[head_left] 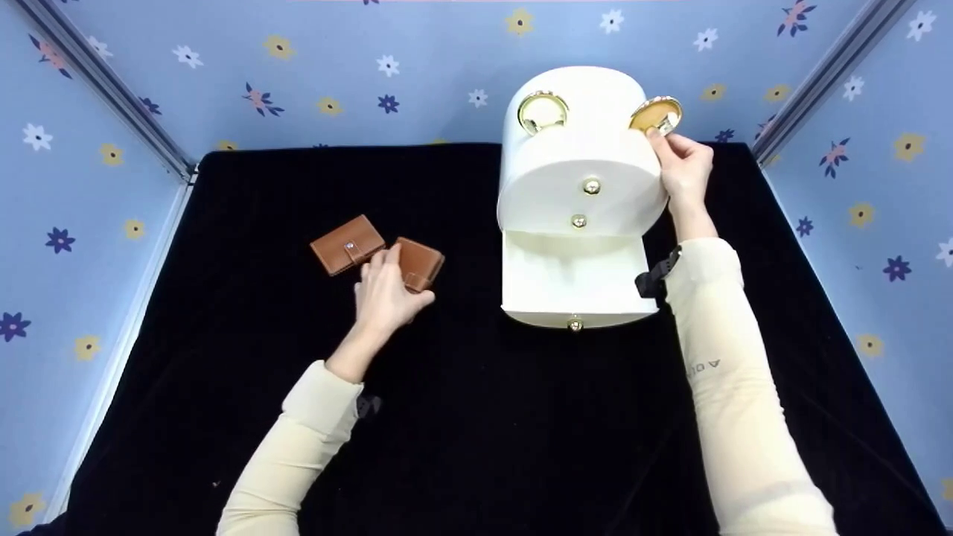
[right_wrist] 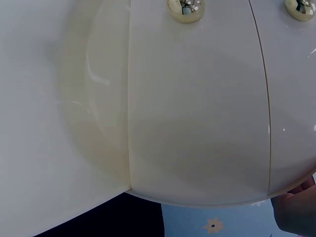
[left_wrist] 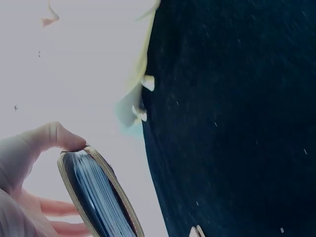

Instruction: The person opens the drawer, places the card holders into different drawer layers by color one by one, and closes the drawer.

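Note:
My left hand (head_left: 387,294) grips a brown leather card holder (head_left: 418,265) between thumb and fingers. In the left wrist view, the edges of its stacked sleeves or cards face up, and my thumb presses one end. A second brown card holder (head_left: 347,245), fastened with a snap strap, lies just left of that hand. My right hand (head_left: 686,167) pinches the gold-rimmed round ear (head_left: 657,114) atop the right side of a white drawer cabinet (head_left: 581,141). In the right wrist view, only part of that hand (right_wrist: 296,210) shows beyond the cabinet's edge.
The cabinet's bottom drawer (head_left: 577,286) is pulled out towards me. Two drawers above it are closed, each with a gold knob (head_left: 592,186). Another gold-rimmed ear (head_left: 543,112) is on the left. Black cloth (head_left: 476,417) covers the table; flowered blue walls (head_left: 432,67) surround it.

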Available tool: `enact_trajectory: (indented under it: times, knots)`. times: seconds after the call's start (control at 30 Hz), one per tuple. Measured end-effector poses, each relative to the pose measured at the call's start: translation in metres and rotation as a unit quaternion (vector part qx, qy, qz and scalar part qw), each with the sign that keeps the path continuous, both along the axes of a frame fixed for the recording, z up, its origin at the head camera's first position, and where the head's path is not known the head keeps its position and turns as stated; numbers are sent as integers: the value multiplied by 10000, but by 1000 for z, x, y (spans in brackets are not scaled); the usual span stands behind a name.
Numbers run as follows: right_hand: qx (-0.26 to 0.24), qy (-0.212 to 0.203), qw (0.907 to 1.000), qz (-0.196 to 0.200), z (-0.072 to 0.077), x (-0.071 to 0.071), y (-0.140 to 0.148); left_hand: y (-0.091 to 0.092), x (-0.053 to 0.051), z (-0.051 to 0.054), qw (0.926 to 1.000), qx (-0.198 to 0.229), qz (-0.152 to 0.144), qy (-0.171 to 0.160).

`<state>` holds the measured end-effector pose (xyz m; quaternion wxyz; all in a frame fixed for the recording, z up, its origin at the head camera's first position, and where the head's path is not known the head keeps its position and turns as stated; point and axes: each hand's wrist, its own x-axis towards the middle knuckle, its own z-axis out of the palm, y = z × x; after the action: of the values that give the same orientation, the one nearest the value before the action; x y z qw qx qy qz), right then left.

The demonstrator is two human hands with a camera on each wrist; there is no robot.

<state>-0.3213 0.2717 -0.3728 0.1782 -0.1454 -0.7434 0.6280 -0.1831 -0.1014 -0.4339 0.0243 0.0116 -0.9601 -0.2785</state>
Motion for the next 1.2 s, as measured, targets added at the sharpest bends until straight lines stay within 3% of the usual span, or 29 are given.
enact_trajectory:
  times: [0.83, 1.2]
  knots:
    - [-62, 22, 10000, -32, 2, 0, -1, 88, -7, 13, 9960, 214, -862, 113]
    - [49, -59, 10000, -24, 1, 0, -1, 120, -13, 12, 9924, 255, -1202, 47]
